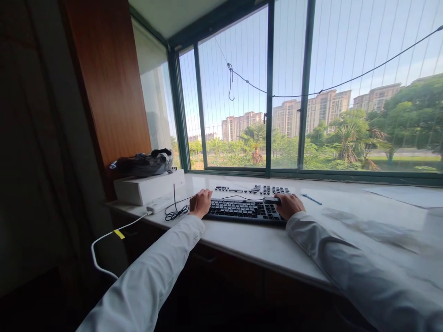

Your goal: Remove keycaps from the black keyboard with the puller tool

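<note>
A black keyboard (238, 209) lies on the white marble counter, with pale patches where keycaps are off. At its left end my left hand (201, 203) is closed around the edge. My right hand (289, 205) is at the right end, its fingers wrapped on a small dark object (272, 200) over the keyboard's upper right corner; what that object is cannot be made out. Behind the keyboard, loose black keycaps (276, 189) are laid out in rows.
A blue stick-like tool (312, 199) lies right of my right hand. To the left are a coiled black cable (176, 213), a white power strip (159, 204) and a white box (148, 186) bearing a dark bag (143, 163). Clear plastic (377, 230) lies at the right.
</note>
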Demonstrator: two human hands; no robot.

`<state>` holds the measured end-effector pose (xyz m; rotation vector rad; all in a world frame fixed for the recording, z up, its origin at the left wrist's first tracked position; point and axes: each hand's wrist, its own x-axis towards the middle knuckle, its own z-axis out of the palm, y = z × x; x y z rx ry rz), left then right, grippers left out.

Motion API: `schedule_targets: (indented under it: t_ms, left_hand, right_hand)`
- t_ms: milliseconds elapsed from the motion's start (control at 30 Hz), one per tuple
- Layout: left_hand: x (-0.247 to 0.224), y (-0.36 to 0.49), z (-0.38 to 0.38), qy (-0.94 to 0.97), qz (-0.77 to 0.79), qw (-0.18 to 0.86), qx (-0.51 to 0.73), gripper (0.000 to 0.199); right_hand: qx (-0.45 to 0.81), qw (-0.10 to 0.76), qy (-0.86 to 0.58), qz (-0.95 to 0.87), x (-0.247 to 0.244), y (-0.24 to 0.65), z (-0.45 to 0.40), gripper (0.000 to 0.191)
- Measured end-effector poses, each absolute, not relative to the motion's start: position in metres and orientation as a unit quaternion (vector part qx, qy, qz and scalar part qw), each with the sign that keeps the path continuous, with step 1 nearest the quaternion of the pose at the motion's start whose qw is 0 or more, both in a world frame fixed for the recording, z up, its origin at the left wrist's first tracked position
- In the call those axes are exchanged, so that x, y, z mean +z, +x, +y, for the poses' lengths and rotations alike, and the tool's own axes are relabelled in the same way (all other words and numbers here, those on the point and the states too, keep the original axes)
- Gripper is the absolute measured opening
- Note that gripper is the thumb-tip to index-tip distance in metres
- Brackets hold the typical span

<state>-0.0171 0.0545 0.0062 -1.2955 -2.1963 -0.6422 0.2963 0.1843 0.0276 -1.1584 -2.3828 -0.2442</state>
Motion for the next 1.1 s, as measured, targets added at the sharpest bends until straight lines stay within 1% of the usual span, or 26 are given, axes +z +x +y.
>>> schedule_targets:
  t_ms: [133,267,400,733,1100]
  left_hand:
    - [0.003,-0.015,0.040,-0.462,-0.808,0.258,-0.257,0.049]
    - [0.003,-0.010,0.031,-0.494,-0.793,0.250,-0.255,0.045]
    - [0.003,-0.007,0.029,-0.528,-0.772,0.237,-0.264,0.045]
    - [0.002,-0.010,0.028,-0.533,-0.761,0.225,-0.295,0.043]
    - [0.003,-0.006,0.027,-0.544,-0.761,0.218,-0.278,0.043]
  right_hand:
    - [-0.094,0.228,-0.428,-0.870,0.024,0.296,0.188,0.030]
    - [-0.094,0.230,-0.437,-0.864,0.019,0.295,0.191,0.030]
    - [-0.084,0.228,-0.443,-0.863,0.015,0.295,0.192,0.029]
    - [-0.088,0.212,-0.457,-0.860,0.015,0.295,0.186,0.028]
    - [-0.098,0.219,-0.441,-0.865,0.009,0.293,0.190,0.032]
